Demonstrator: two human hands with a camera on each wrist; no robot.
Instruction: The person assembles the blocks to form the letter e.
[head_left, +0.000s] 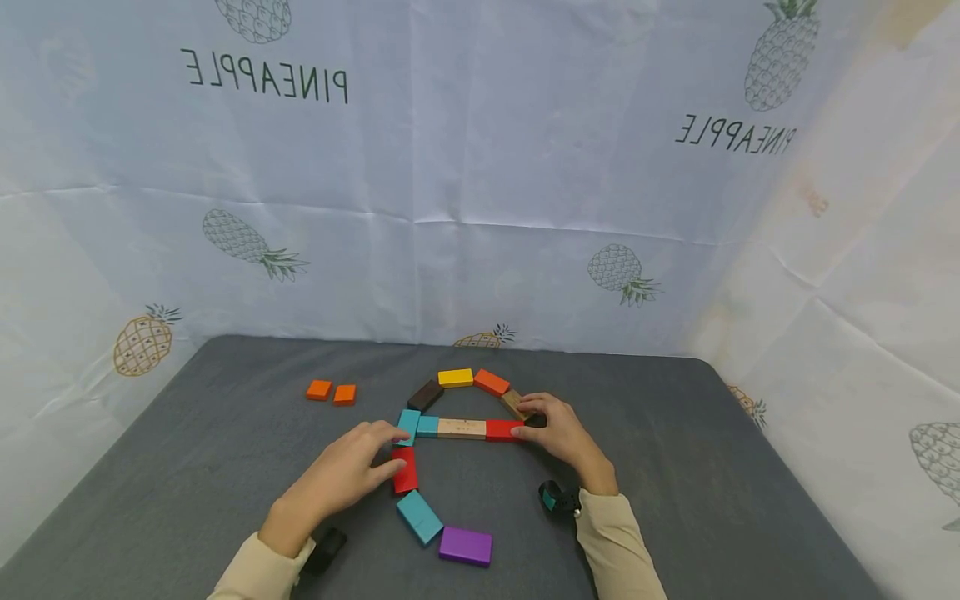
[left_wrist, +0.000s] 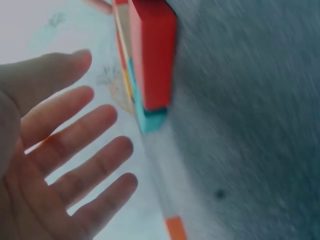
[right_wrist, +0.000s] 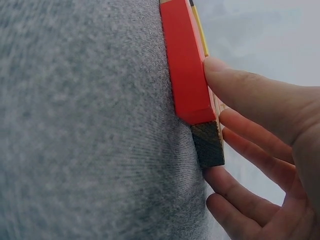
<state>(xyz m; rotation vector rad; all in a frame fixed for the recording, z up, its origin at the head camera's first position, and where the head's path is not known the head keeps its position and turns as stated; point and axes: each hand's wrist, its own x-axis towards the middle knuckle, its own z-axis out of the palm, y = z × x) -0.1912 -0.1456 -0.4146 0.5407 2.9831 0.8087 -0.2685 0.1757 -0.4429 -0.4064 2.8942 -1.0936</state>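
On the grey table, several coloured blocks form a curved outline with a straight bar across it. My left hand (head_left: 341, 475) hovers at the outline's left side, fingers spread in the left wrist view, beside a red block (head_left: 406, 472) and a teal block (head_left: 408, 423). At the bar's right end is my right hand (head_left: 558, 429). Its thumb touches the edge of a red block (right_wrist: 186, 65), and its other fingers lie behind and below a dark block (right_wrist: 209, 145). A light wooden block (head_left: 513, 403) touches its fingertips in the head view.
Two small orange blocks (head_left: 332, 392) lie apart at the back left. A yellow block (head_left: 455, 378) and a dark brown block (head_left: 426, 395) are in the upper curve. Nearest the front are a teal block (head_left: 420, 517) and a purple block (head_left: 466, 546). Pineapple-printed cloth (head_left: 480, 167) hangs behind.
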